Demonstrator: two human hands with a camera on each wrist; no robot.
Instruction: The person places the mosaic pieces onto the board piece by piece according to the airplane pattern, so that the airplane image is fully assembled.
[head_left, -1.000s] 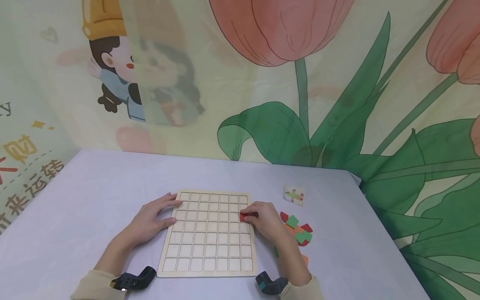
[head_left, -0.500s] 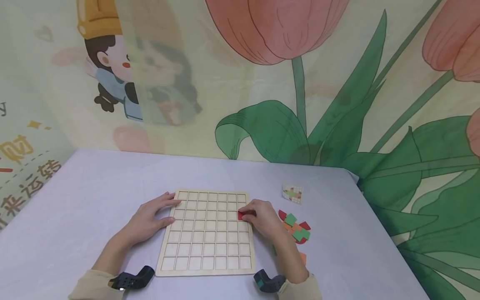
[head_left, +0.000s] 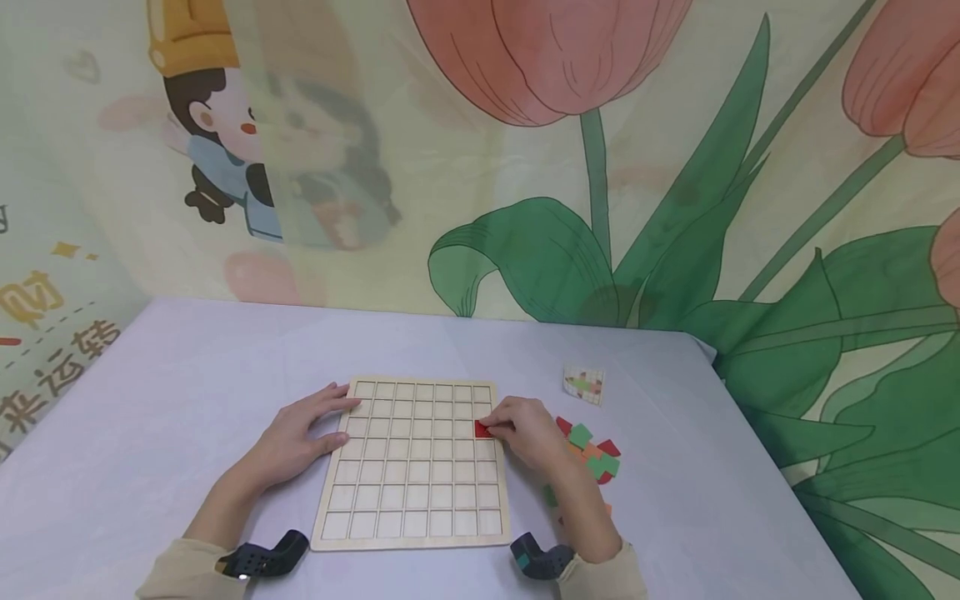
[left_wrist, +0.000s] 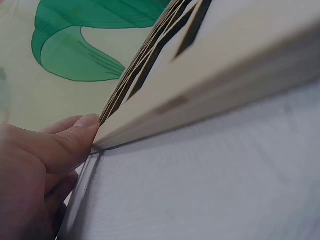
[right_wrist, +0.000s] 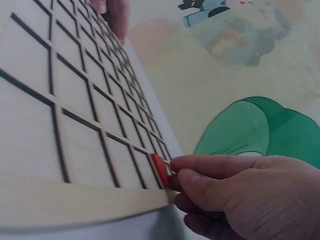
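Note:
A light wooden grid board (head_left: 412, 546) lies on the table, divided into rows of square cells. My left hand (head_left: 296, 442) rests at the board's left edge, thumb and fingers spread and touching the rim. At the right column, my right hand (head_left: 528, 433) pinches a small red tile (head_left: 482, 429) between thumb and fingertips. In the right wrist view the red tile (right_wrist: 160, 169) stands slightly tilted at a cell, partly covered by the fingers. The left wrist view has the left thumb (left_wrist: 75, 142) against the board's corner.
Right of the board lies a loose pile of red, green and orange pieces (head_left: 600, 464), partly behind the right forearm. A small picture card (head_left: 583, 385) sits farther back. Black wrist cameras (head_left: 266, 557) are on both wrists. A patterned backdrop (head_left: 360, 275) stands behind the table.
The right fingers have shifted slightly on the red tile, and more of its red face shows. The left hand stays on the board edge. The head view has drifted a little.

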